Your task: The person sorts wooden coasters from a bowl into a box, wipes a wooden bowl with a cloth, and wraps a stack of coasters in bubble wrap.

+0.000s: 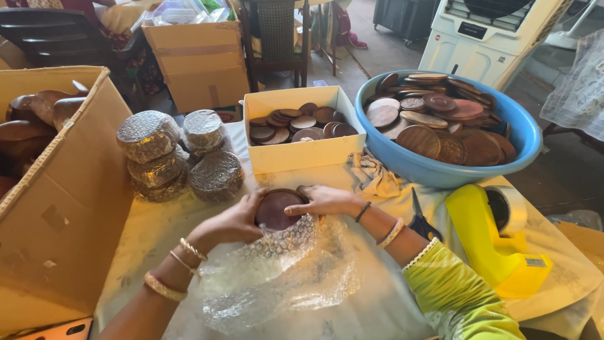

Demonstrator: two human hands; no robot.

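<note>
Both hands grip a stack of round dark wooden discs standing on the table at the middle of the view: the left hand is curled around its rim at about 9 o'clock, the right hand is laid over the edge at 3 o'clock, fingers partly closed on the wood. A sheet of bubble wrap spreads from under the stack toward 6 o'clock, one edge lifted against the discs. At 10 o'clock lie four wrapped bundles; at 12 o'clock a white box holds loose discs, and at 2 o'clock a blue basin holds larger ones. A yellow tape dispenser sits at 4 o'clock, with scissors between it and the right wrist. As I judge it, the discs could slide out of line if either hand eases its grip while the wrap is loose, since smooth wood on slippery plastic gives little hold. The wrap could also spring open, because the tape lies out of immediate reach of both occupied hands.
</note>
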